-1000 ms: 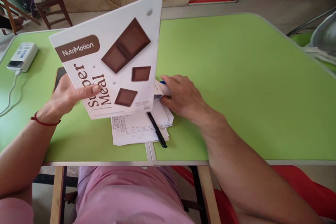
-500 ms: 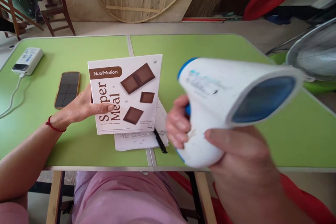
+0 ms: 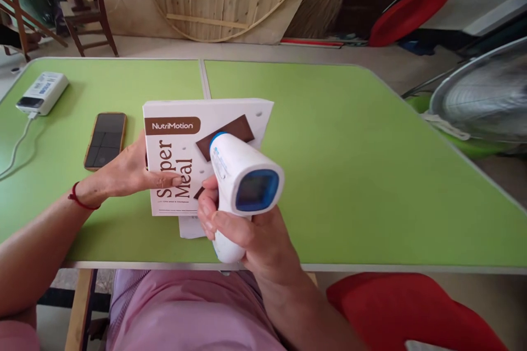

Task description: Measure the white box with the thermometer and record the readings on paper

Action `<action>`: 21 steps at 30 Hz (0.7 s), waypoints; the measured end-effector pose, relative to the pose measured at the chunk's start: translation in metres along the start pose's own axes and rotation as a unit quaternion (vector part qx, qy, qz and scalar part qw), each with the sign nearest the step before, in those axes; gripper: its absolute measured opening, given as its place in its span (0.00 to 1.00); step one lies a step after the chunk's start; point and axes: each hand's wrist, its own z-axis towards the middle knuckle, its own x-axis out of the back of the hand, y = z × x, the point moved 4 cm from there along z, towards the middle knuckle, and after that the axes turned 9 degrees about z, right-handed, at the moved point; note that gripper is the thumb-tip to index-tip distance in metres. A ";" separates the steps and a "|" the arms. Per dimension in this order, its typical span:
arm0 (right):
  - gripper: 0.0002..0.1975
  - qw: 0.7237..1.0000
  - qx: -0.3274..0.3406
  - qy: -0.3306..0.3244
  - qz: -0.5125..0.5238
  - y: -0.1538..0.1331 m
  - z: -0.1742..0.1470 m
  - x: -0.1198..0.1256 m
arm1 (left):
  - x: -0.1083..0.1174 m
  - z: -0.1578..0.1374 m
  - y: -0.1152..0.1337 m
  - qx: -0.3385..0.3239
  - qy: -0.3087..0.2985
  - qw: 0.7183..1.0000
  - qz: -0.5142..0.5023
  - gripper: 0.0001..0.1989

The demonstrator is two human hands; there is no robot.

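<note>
My left hand [image 3: 135, 170] grips the left side of a white and brown NutriMotion "Super Meal" box [image 3: 168, 148], thumb across its front. The box stands nearly upright above the green table [image 3: 349, 175]. My right hand [image 3: 242, 225] is wrapped round the handle of a white and blue infrared thermometer [image 3: 230, 175]. The thermometer's blue-rimmed nose is in front of the box's chocolate picture; whether they touch I cannot tell. Its dark screen faces me. Below the box, part of a paper sheet [image 3: 190, 227] shows; the rest is hidden.
A phone [image 3: 106, 140] lies left of the box. Farther left is a white power bank [image 3: 43, 93] with a cable plugged in. A red seat [image 3: 411, 307] is at the lower right, past the table edge. A large round fan-like object [image 3: 486, 93] stands to the right.
My right hand has moved the thermometer left and away from me, up to the front of the box. The box has shifted slightly right. The pen is now hidden.
</note>
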 end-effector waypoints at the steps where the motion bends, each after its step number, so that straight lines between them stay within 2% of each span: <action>1: 0.10 1.000 0.003 0.008 -0.006 0.000 0.000 0.000 | -0.001 0.000 0.000 0.000 -0.003 1.000 -0.006 0.17; 6: 0.10 1.000 -0.001 0.021 -0.011 0.001 0.002 -0.004 | 0.000 -0.001 -0.003 -0.001 0.002 1.000 0.005 0.17; 9: 0.08 1.000 0.019 0.022 -0.002 0.000 0.002 -0.006 | 0.002 0.000 -0.005 -0.005 0.008 1.000 0.024 0.18; 15: 0.07 0.999 0.025 0.021 0.024 0.000 0.003 -0.006 | -0.001 0.000 -0.002 0.020 -0.002 1.000 -0.020 0.17; 21: 0.07 1.000 0.021 0.019 0.012 0.001 0.003 -0.004 | 0.001 -0.001 -0.007 0.012 -0.002 1.000 -0.027 0.17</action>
